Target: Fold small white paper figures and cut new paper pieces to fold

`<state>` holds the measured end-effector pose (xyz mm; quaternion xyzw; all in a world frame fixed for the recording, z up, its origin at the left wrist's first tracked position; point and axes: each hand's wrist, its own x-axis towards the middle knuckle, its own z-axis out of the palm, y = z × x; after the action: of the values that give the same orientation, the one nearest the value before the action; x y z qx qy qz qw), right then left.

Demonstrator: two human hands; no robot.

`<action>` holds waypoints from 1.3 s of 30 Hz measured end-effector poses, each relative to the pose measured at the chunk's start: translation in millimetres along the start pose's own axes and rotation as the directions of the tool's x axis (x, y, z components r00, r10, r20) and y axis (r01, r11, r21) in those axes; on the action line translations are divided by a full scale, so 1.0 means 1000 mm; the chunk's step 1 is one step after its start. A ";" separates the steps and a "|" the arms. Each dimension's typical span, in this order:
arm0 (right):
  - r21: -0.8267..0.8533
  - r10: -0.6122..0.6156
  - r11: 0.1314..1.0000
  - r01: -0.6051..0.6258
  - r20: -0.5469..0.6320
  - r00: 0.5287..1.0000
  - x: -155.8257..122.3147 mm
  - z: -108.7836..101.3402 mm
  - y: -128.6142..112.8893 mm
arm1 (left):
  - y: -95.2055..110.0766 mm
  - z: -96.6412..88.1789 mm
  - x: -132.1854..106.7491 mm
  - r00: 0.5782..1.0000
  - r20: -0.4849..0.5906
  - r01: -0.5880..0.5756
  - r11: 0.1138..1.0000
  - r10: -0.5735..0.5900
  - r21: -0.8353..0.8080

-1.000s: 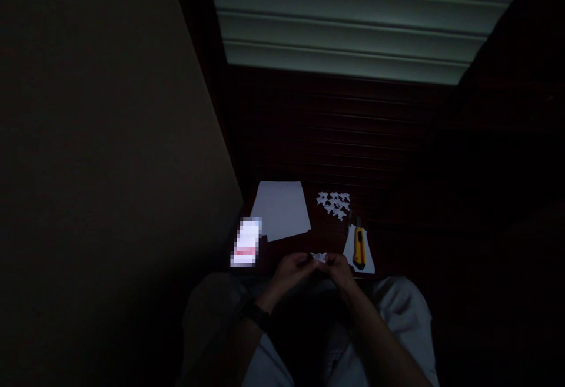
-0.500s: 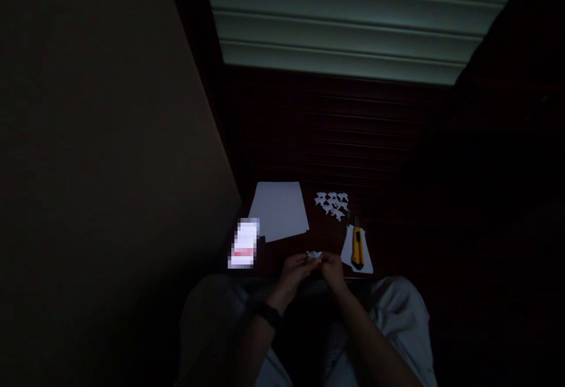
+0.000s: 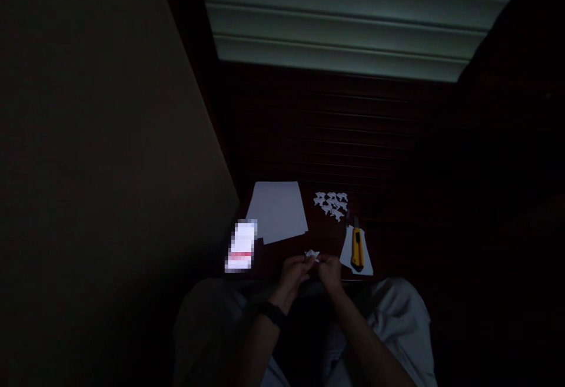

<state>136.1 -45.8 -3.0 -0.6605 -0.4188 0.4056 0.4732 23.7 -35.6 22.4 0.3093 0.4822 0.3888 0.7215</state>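
Observation:
Between my hands, at the near edge of the dark table, is a small folded paper figure (image 3: 312,254), white with pointed corners. My left hand (image 3: 295,273) pinches it from the left, the thumb lying near its lower side. Fingers curled, my right hand (image 3: 329,270) holds its right edge. The fingertips are small and dim, so the exact grip is hard to make out. Beyond them lies a cluster of several similar folded paper figures (image 3: 331,203).
White paper sheets (image 3: 278,210) lie at the back left, with a blurred bright phone-like screen (image 3: 242,245) in front. At right, a yellow utility knife (image 3: 357,250) rests on smaller paper pieces (image 3: 346,252). A wall (image 3: 110,169) stands close on the left.
Both hands stay at the near edge with the paper figure, which has turned slightly. My right hand has shifted a little lower and left. The view has tilted slightly.

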 end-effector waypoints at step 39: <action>0.278 0.049 0.949 -0.151 0.341 0.939 0.007 -0.022 -0.017 | 0.005 -0.013 0.009 0.989 0.012 -0.143 0.982 0.146 -0.125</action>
<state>156.4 -42.0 17.8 -0.5245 -0.3910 0.5927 0.4697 12.5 -24.6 18.6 0.3025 0.4258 0.4658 0.7143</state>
